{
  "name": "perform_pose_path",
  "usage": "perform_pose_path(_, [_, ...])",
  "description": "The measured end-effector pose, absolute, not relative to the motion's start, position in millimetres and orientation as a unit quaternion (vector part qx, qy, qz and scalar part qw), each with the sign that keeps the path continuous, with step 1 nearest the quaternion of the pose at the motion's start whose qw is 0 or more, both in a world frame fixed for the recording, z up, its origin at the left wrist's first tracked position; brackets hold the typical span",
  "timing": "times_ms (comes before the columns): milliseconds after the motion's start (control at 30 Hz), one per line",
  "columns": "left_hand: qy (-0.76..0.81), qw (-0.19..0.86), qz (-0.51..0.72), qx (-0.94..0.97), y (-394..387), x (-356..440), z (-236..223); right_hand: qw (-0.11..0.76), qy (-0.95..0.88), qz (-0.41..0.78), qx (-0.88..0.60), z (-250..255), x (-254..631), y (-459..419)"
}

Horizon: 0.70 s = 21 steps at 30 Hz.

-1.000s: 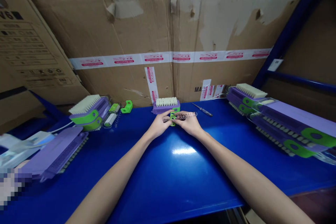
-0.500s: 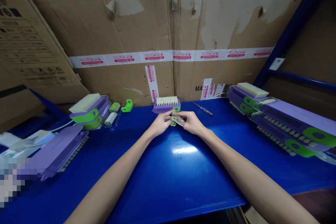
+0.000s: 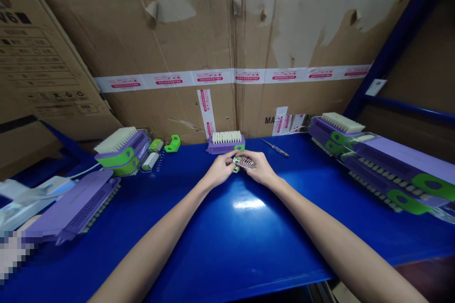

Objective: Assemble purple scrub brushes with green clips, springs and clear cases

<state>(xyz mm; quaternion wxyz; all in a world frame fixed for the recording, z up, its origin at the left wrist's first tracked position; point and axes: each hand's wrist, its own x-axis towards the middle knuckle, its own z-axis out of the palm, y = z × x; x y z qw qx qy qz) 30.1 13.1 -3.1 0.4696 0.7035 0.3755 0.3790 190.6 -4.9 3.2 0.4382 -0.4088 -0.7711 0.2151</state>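
My left hand (image 3: 218,170) is closed, its thumb and fingertips pinching a small green plastic piece (image 3: 236,169) that is partly hidden. Opposite it, my right hand (image 3: 262,168) curls around a metal coil spring (image 3: 246,163), with its fingertips meeting the left ones at the green piece. One end of the spring lies against the green piece; the other points toward my right palm. Just behind both hands stands a purple brush unit (image 3: 226,143) with white bristles facing up.
On the left are stacked brush units (image 3: 122,151), a green bracket (image 3: 173,144), a loose spring (image 3: 159,161) and a power strip (image 3: 31,199). A screwdriver (image 3: 276,148) lies back right, near more brush units (image 3: 391,161). Cardboard (image 3: 170,47) walls the back of the blue table (image 3: 227,255).
The spring has swung to a flatter angle, its free end shifting slightly right and up. Both hands keep nearly the same place and grip.
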Motion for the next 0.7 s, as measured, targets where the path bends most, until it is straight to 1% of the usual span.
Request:
perform_pose_path(133, [0.371, 0.473, 0.386, 0.7, 11.6, 31.2, -2.7, 0.428, -0.767, 0.206, -0.431, 6.7, 189.6, -5.7])
perform_pose_path(367, [0.378, 0.473, 0.374, 0.703, 6.1, 31.3, -0.1, 0.41, -0.777, 0.219, -0.425, 7.2, 191.1, -4.6])
perform_pose_path(533, [0.383, 0.467, 0.348, 0.717, 2.9, 28.8, 3.6, 0.428, -0.756, 0.275, -0.411, 0.5, 191.7, -0.5])
perform_pose_path(700, [0.364, 0.499, 0.352, 0.703, 3.2, 24.9, 4.2, 0.469, -0.682, 0.382, -0.41, -3.9, 191.7, 5.4])
